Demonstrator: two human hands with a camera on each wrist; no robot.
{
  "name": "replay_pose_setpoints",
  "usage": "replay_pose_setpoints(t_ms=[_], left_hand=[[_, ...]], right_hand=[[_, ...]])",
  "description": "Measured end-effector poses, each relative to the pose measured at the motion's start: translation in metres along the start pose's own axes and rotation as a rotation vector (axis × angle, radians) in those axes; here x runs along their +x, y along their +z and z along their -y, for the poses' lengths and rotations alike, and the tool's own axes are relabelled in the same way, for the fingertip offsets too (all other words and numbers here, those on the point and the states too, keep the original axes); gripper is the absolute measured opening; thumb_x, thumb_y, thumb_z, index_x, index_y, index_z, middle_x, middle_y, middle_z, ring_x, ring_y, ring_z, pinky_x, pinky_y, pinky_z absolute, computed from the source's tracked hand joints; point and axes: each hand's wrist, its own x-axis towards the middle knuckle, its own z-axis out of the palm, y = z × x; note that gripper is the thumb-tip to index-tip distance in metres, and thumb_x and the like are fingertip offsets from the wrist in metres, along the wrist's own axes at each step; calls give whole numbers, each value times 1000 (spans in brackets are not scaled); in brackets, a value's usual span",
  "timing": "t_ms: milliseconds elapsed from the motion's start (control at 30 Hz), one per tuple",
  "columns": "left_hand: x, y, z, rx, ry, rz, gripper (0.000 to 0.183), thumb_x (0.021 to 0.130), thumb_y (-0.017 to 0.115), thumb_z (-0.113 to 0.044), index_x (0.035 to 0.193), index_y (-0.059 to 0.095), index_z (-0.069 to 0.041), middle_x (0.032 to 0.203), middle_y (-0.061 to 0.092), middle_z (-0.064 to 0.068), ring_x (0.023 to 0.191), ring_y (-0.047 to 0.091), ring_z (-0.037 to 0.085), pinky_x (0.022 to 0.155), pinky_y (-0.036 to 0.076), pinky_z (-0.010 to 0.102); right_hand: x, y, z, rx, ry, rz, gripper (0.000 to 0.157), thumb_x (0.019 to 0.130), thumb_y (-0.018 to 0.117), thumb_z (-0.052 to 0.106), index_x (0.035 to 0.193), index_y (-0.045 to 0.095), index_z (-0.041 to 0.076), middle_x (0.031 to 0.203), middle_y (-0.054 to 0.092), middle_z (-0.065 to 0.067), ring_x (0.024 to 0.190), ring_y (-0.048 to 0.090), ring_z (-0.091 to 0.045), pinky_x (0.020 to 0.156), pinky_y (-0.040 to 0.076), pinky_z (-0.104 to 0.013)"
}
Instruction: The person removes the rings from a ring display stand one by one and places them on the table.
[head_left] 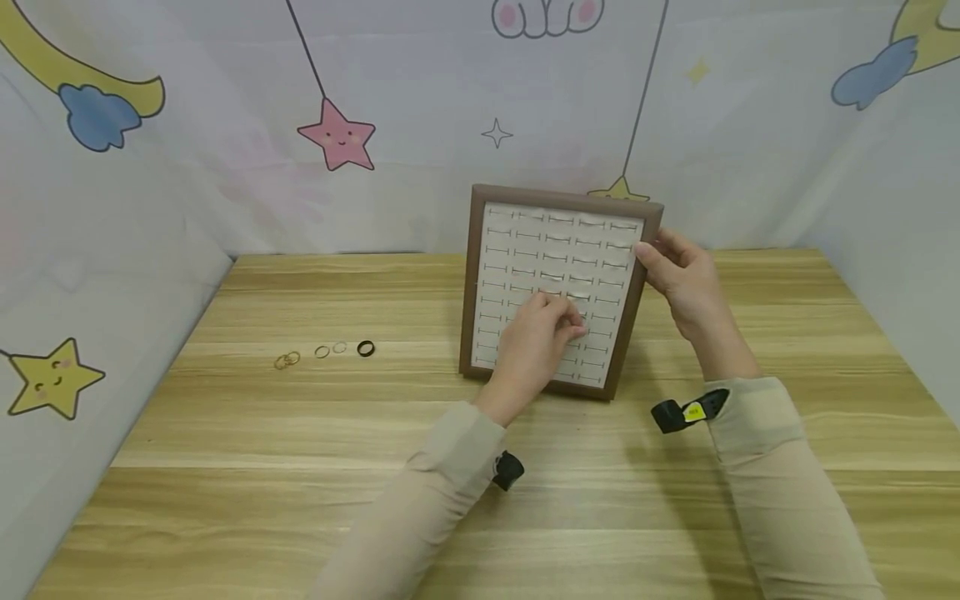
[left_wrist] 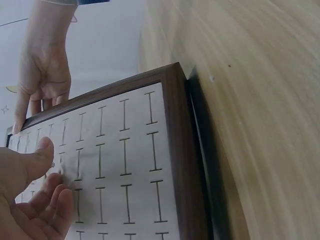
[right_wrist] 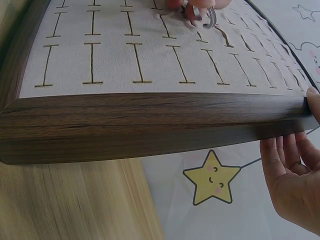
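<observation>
A ring display board [head_left: 495, 283], white with a brown frame and rows of slits, stands tilted back on the table. My right hand [head_left: 686, 279] grips its upper right edge, thumb in front and fingers behind, as the right wrist view shows. In front of the middle rows, my left hand [head_left: 536, 342] pinches a silver ring [right_wrist: 212, 18] close to the slits. Most of that ring is hidden by the fingers in the head view. Whether it sits inside a slit I cannot tell.
On the wooden table [head_left: 262, 467] to the left lie a black ring [head_left: 366, 348], a silver ring [head_left: 340, 347] and several gold-coloured rings [head_left: 322, 352]. A printed white cloth [head_left: 420, 100] hangs behind the table.
</observation>
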Motion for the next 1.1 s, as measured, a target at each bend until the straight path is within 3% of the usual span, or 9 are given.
replay_pose_setpoints(t_ms=[233, 533, 800, 1100], left_hand=[[-4, -19, -1, -77, -69, 27, 16, 91, 63, -29, 98, 67, -14, 104, 69, 0, 91, 65, 14, 72, 52, 24], [-10, -48, 16, -160, -111, -79, 23, 90, 66, -26, 110, 64, -16, 114, 68, -1, 97, 64, 16, 74, 53, 31], [-24, -79, 55, -193, -208, -161, 32, 91, 66, -24, 121, 61, -13, 117, 67, 3, 97, 64, 20, 69, 51, 30], [-43, -108, 111, -97, -310, -215, 36, 92, 63, -23, 126, 61, -9, 124, 63, 10, 100, 62, 28, 64, 45, 26]], right_hand=[[-1, -1, 1, -6, 7, 2, 71, 91, 65, 27, 148, 31, 2, 112, 52, 8, 100, 54, -3, 81, 47, -9], [-3, -2, 1, -5, 11, -9, 71, 90, 65, 27, 148, 31, 1, 111, 52, 8, 100, 53, -3, 81, 48, -8], [-2, 0, 1, -4, 5, -10, 71, 90, 65, 26, 147, 32, 0, 109, 52, 7, 99, 54, -3, 81, 47, -8], [0, 0, 0, -11, 4, -14, 71, 90, 65, 26, 147, 31, 0, 110, 53, 7, 99, 54, -3, 80, 48, -8]])
